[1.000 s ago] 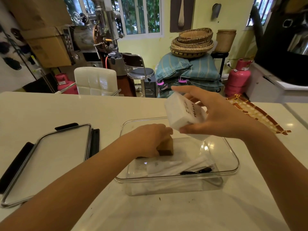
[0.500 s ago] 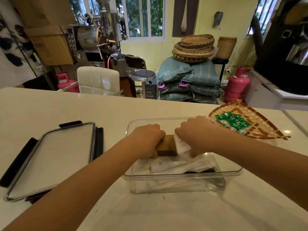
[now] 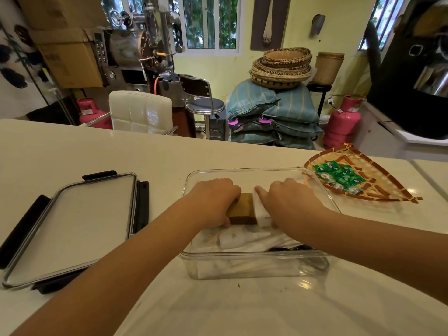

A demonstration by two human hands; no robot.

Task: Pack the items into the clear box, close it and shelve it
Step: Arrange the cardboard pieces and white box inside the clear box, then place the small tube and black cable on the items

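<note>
**Small blocks being seated in a smooth clear box, lid lying apart**

The clear box (image 3: 260, 270) stands open on the worktop (image 3: 72, 151), near the middle, and both hands are lowered into it. The left hand (image 3: 214, 201) is curled over the left side of a brown block (image 3: 242, 209), with the thumb at the block's near edge, so a closed grip on it is judged. The right hand (image 3: 288, 202) is bent over a white block (image 3: 263, 212) that lies touching the brown one on its right; the fingertips are hidden, so the grip is read as closed round it, though only partly seen. Nearer in the box, white wrapped items (image 3: 242, 238) and something dark and thin (image 3: 291, 248) are lying flat.

Both blocks are judged light and stiff, easily held by their short sides between thumb and fingers. The box walls look hard, smooth and somewhat slippery, and rigid enough to be lifted; once filled it would best be taken by both long sides, under the rim, rather than by one corner. The lid (image 3: 72, 221) lies flat well to the left, its dark clips (image 3: 141, 204) folded out; it looks thin and stiff, and would be carried by its edges.

Green packets (image 3: 339, 175) are resting on a woven tray (image 3: 388, 190) at the far right, not yet packed
</note>
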